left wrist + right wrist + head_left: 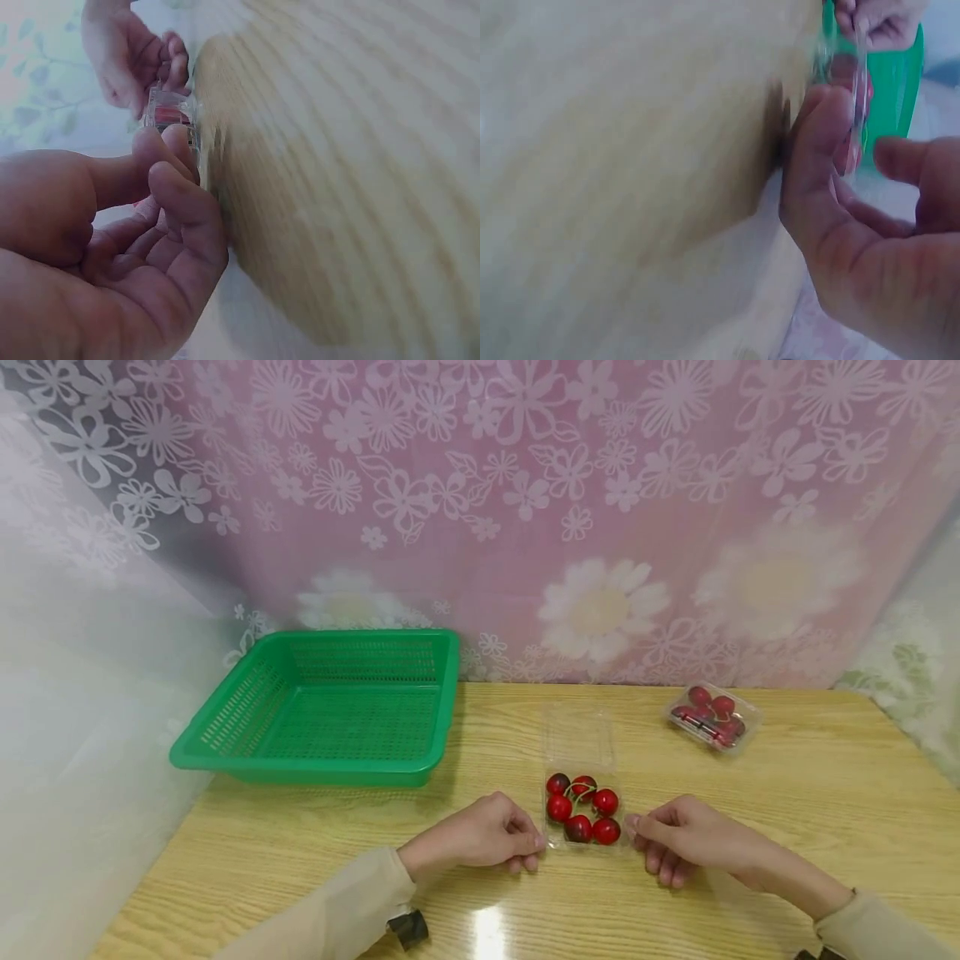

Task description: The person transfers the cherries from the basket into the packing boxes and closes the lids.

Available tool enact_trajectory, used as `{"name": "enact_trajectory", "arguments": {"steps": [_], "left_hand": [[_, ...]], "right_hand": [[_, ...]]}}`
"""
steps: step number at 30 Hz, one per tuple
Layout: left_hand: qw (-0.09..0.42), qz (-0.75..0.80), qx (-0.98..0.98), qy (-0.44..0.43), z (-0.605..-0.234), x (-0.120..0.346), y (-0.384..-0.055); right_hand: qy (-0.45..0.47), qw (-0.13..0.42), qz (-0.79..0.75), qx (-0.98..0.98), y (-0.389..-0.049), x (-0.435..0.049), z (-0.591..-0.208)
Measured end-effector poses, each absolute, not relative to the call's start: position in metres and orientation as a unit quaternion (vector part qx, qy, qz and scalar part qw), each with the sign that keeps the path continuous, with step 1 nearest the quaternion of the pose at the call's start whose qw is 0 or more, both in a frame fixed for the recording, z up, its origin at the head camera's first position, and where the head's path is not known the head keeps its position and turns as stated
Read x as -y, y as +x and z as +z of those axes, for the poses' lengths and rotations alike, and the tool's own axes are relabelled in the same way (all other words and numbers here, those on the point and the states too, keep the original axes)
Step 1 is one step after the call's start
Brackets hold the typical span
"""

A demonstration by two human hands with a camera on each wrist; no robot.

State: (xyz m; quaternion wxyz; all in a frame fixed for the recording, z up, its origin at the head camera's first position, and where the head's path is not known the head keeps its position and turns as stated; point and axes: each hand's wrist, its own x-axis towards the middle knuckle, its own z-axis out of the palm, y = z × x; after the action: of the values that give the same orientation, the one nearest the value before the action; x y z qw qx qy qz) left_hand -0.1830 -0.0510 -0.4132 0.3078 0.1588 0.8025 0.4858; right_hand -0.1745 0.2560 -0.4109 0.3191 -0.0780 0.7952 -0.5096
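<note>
A clear plastic clamshell box [581, 810] lies on the table with its lid [577, 733] folded back, away from me. Several dark red cherries [578, 828] with green stems sit in its base. My left hand [498, 835] pinches the near left corner of the box; in the left wrist view its thumb and forefinger [176, 184] come together there. Beside the right edge is my right hand [686, 839], fingers bent loosely. In the right wrist view, a gap shows between its thumb [904, 159] and forefinger, close to the box wall [861, 90].
A green plastic basket [315, 768] stands at the back left of the wooden table [480, 893]. At the back right lies a second clear box of cherries [714, 717], its lid down. A flowered pink curtain [465, 527] hangs behind the table.
</note>
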Motion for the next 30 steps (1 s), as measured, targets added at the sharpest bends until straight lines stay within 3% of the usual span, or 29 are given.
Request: {"name": "enact_trajectory", "arguments": {"steps": [8,18,30], "left_hand": [[0.318,0.495,-0.796,0.141,-0.413,0.052,-0.182],[0.313,0.501,-0.794,0.144,-0.418,0.05,-0.182],[0.336,0.507,-0.782,0.138,-0.416,0.05,-0.184]], "right_hand": [[-0.009,0.207,-0.577,-0.79,-0.215,-0.257,-0.403],[0.029,0.217,-0.695,-0.685,-0.261,-0.243,-0.407],[0.054,0.178,-0.699,-0.691,-0.271,-0.223,-0.396]]}}
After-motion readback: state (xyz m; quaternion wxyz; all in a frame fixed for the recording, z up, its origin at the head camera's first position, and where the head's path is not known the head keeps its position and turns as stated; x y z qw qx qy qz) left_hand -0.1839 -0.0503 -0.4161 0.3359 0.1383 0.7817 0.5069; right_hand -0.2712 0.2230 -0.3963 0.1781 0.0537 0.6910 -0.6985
